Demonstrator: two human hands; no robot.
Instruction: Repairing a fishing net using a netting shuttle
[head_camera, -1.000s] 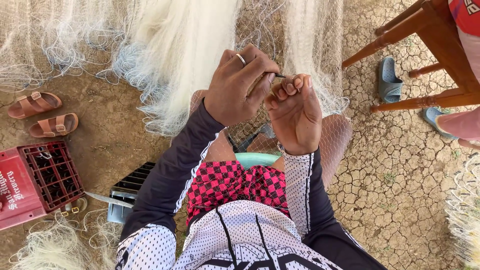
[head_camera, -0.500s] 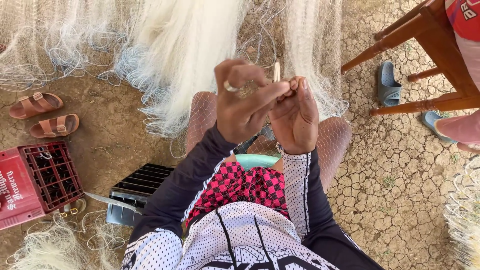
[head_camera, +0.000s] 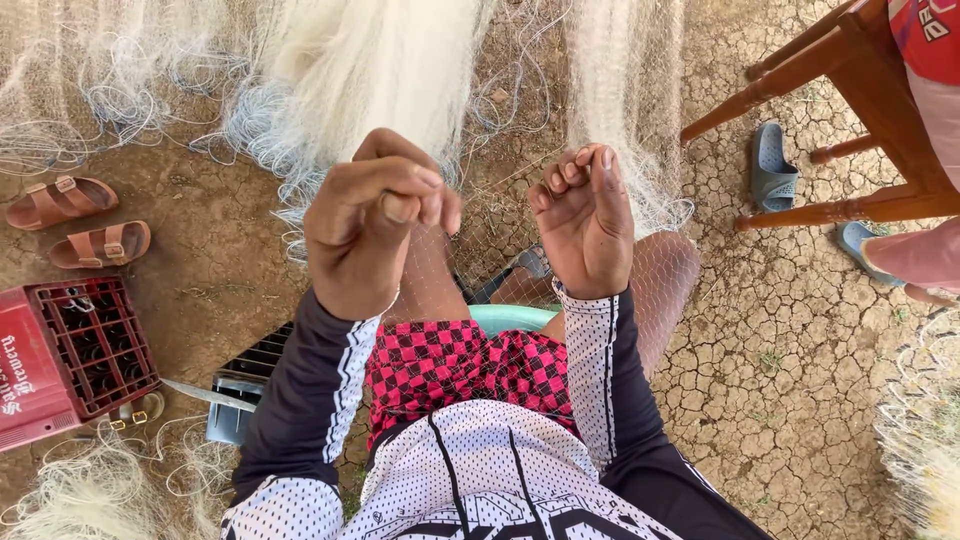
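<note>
Viewpoint: looking straight down at a seated person's lap and two raised hands, over cracked dry ground.
Left hand (head_camera: 375, 220): curled into a loose fist, fingers (head_camera: 425, 205) pinched closed on fine strands of the fishing net (head_camera: 470, 250).
Right hand (head_camera: 585, 215): fingers folded in against the palm, closed on the same mesh, a little apart from the left hand.
Fishing net: thin pale mesh stretched between the two hands and draped over the knees; thick white bundles of it (head_camera: 380, 60) lie on the ground ahead (more heaps at the lower left and far right).
Clothing: dark sleeves with white stripes, red-and-black checked shorts (head_camera: 460, 365).
Left side: a pair of brown sandals (head_camera: 80, 220), a red bottle crate (head_camera: 65, 355), a knife (head_camera: 205, 395) beside a dark crate.
Right side: a wooden chair's legs (head_camera: 800, 75), grey slippers (head_camera: 772, 165), and part of another person.
</note>
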